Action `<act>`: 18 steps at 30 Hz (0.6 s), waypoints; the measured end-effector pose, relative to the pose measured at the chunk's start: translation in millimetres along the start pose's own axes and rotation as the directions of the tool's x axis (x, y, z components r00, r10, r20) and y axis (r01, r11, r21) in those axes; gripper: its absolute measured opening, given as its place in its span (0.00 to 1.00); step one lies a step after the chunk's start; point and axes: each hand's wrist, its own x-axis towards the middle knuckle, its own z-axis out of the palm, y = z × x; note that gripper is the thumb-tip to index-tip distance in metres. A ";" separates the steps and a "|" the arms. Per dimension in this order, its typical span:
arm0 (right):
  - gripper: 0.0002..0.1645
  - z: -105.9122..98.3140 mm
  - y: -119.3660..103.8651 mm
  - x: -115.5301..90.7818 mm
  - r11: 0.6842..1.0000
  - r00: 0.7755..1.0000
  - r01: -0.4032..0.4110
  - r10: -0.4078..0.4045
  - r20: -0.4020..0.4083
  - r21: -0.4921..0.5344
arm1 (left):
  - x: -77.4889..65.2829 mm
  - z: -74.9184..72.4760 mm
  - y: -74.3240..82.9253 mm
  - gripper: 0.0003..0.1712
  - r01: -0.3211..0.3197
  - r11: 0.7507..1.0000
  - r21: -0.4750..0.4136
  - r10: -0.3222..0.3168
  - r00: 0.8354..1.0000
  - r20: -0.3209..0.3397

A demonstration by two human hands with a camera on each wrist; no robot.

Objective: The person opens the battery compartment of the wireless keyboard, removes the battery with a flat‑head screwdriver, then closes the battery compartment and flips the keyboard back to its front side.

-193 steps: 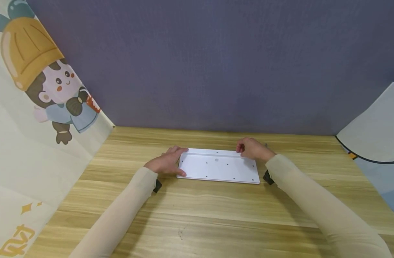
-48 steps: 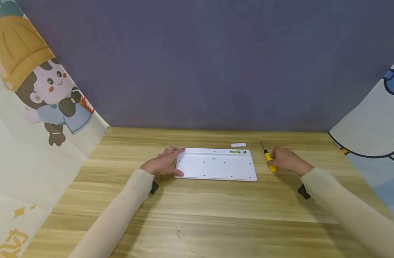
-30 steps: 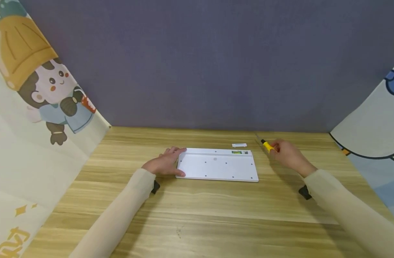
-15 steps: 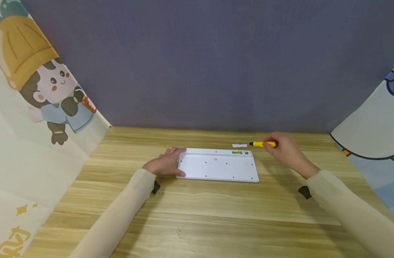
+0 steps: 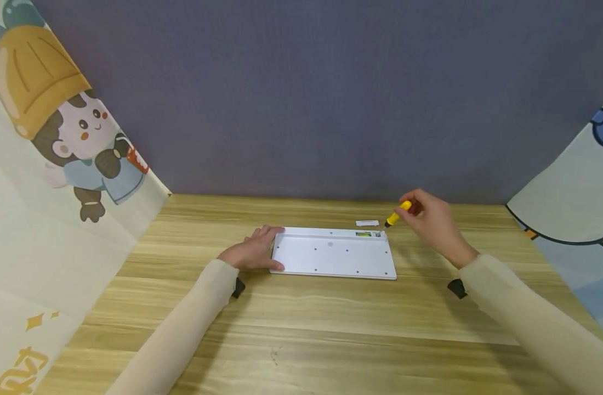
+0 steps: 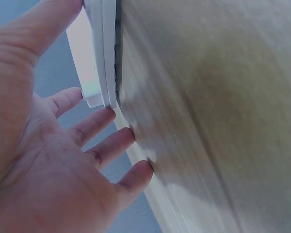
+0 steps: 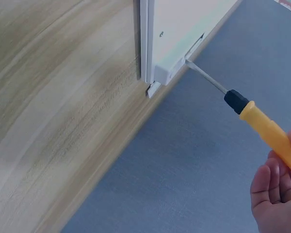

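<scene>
Screwdriver (image 7: 256, 120) sits gripped in right hand (image 5: 433, 224) (left hand (image 6: 60, 162) spread), shaft (image 7: 206, 76) clear only from right wrist.

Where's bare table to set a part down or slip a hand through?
Free: the table in front of the keyboard, between the sleeves; also left of the left hand, toward the printed panel. Crowded: the keyboard's far right corner, with screwdriver, battery cover and right hand.

"Notice anything at left?"
"See a cartoon figure (image 5: 86, 167) in a yellow hat (image 5: 40, 79), printed on a cream sheet (image 5: 30, 241)."
"And behind?"
"Spot a blue-grey panel (image 5: 301, 99) along the far edge of a wood-grain table (image 5: 306, 329)."
"To the right?"
"Find a pale print (image 5: 568, 186) with black outlines."
</scene>
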 end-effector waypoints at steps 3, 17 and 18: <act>0.11 3.2 -0.9 2.1 1.000 1.000 0.000 0.000 0.011 0.006 | 0.6 0.4 -0.6 0.56 0.000 1.000 0.002 0.000 1.000 0.001; 0.14 12.0 -5.4 11.5 1.000 0.997 -0.008 0.007 0.077 0.010 | 2.2 1.5 -1.9 0.55 0.001 1.000 0.005 -0.001 1.000 0.005; 0.14 12.6 -5.9 12.0 1.000 0.997 -0.003 0.002 0.080 0.013 | 2.1 1.3 -1.9 0.55 0.002 1.000 0.005 -0.002 1.000 0.007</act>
